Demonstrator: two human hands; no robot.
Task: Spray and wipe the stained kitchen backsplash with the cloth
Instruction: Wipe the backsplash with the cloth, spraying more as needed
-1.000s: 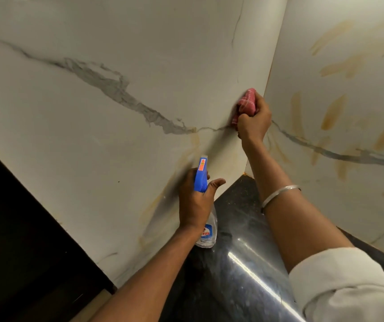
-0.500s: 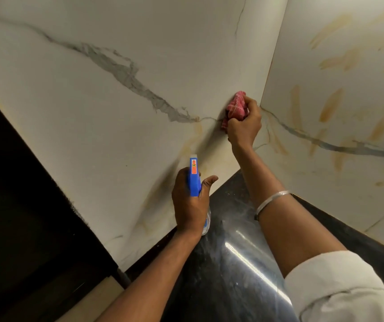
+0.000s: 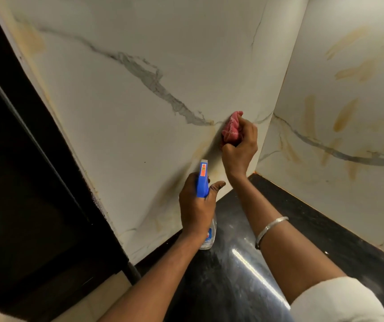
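Mid-wipe: right hand (image 3: 239, 145) fingers clamped on the bunched pink cloth (image 3: 231, 129), pressed to the backsplash (image 3: 140, 112) near the corner, left hand (image 3: 196, 205) fingers wrapped round the spray bottle (image 3: 203, 180) above the worktop (image 3: 302, 217); yellow smears (image 3: 345, 115) below the cloth and across the right-side panel suggest most wiping is left.

The backsplash (image 3: 140, 135) looks like smooth marble with a soft sheen, grey-veined and smeared with dull yellowish stains. The cloth (image 3: 231, 129), centre right, is crumpled pink woven fabric. The spray bottle (image 3: 202, 182) has a blue plastic head and a clear plastic body. The surface (image 3: 232, 275) at the bottom is black, polished and glossy. The bangle (image 3: 271, 226) is shiny metal; the sleeve (image 3: 335, 300), lower right, is matt white cloth.
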